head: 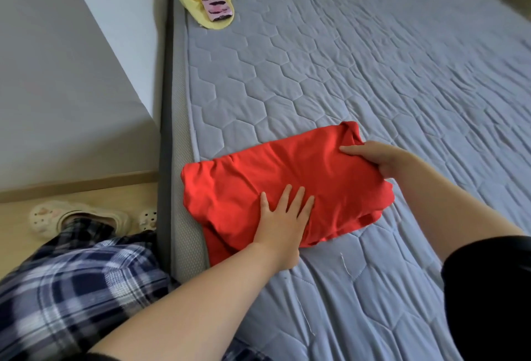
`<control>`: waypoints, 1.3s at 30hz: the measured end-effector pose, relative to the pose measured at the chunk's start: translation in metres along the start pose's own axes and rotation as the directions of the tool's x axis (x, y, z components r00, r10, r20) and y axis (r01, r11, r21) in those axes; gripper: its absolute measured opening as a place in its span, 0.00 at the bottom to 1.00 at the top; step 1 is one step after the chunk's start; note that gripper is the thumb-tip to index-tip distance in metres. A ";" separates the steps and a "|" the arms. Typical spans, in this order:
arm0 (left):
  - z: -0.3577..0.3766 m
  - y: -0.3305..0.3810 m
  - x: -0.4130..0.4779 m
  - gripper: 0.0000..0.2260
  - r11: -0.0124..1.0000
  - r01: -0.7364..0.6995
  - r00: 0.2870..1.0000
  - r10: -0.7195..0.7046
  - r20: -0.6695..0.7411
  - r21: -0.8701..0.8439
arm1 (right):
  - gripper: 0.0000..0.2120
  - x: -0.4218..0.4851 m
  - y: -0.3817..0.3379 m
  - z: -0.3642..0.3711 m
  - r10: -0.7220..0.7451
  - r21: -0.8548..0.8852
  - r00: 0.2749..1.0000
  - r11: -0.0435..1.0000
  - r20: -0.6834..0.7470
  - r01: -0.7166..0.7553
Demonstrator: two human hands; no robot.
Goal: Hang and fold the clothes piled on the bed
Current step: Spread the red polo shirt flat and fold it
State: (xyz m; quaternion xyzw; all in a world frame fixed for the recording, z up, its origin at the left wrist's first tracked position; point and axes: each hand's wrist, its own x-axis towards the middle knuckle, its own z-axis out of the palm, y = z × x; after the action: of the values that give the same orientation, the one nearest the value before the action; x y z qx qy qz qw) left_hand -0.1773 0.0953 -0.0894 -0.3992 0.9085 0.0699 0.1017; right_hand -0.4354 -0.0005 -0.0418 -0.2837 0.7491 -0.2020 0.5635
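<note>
Red garment (287, 177) is lying folded at the left edge of the bed (373, 73); we are pinning it with our flat left hand (283, 217), our right hand (376, 159) pinching its end; we should be aligning edges.

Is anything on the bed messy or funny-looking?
Yes. A loose white thread sticks up from the quilted mattress cover, just below the folded red garment. The garment's near corner also droops over the mattress edge.
</note>
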 end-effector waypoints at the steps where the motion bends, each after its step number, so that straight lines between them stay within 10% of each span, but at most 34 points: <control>1: -0.005 -0.001 0.001 0.43 1.000 0.002 1.000 -0.002 0.003 0.001 | 0.22 -0.002 -0.002 0.003 0.001 0.043 1.000 0.999 0.007 -0.001; 10: -0.135 -0.096 0.014 0.29 0.995 0.078 0.946 -0.052 -0.321 0.069 | 0.15 -0.026 -0.076 0.041 -0.211 0.610 0.975 0.765 -0.063 0.205; 15: -0.190 -0.139 0.014 0.27 0.986 0.092 0.791 0.013 -0.612 0.139 | 0.17 -0.033 -0.119 0.050 -0.338 0.725 0.924 0.591 -0.178 0.355; 20: -0.139 -0.140 0.011 0.40 1.000 -0.016 0.989 0.017 -0.150 0.008 | 0.23 -0.003 -0.089 0.046 -0.214 0.293 0.882 0.888 -0.419 0.354; 23: -0.065 -0.119 -0.002 0.37 0.990 0.120 0.972 -0.100 0.211 -0.081 | 0.28 0.012 -0.041 0.045 -0.171 0.044 0.873 0.976 -0.457 0.214; 30: -0.037 -0.105 0.011 0.23 0.959 0.231 0.945 -0.261 -0.199 -0.161 | 0.20 0.021 -0.006 0.038 -0.129 -0.069 0.831 0.992 -0.541 0.109; 36: -0.023 -0.127 0.008 0.23 0.927 0.314 0.932 -0.342 -0.120 -0.207 | 0.27 0.026 -0.031 0.034 -0.416 -0.333 0.700 0.906 -0.581 0.262; 39: -0.018 -0.131 0.013 0.23 0.929 0.312 0.932 -0.341 -0.127 -0.201 | 0.16 0.037 -0.047 0.030 -0.487 -0.472 0.670 0.852 -0.560 0.226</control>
State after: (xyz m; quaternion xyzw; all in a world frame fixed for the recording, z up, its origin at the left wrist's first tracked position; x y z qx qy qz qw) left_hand -0.0915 -0.0059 -0.0808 -0.5568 0.8245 0.1005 0.0031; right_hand -0.4049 -0.0601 -0.0481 -0.4358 0.8506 -0.2551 0.1468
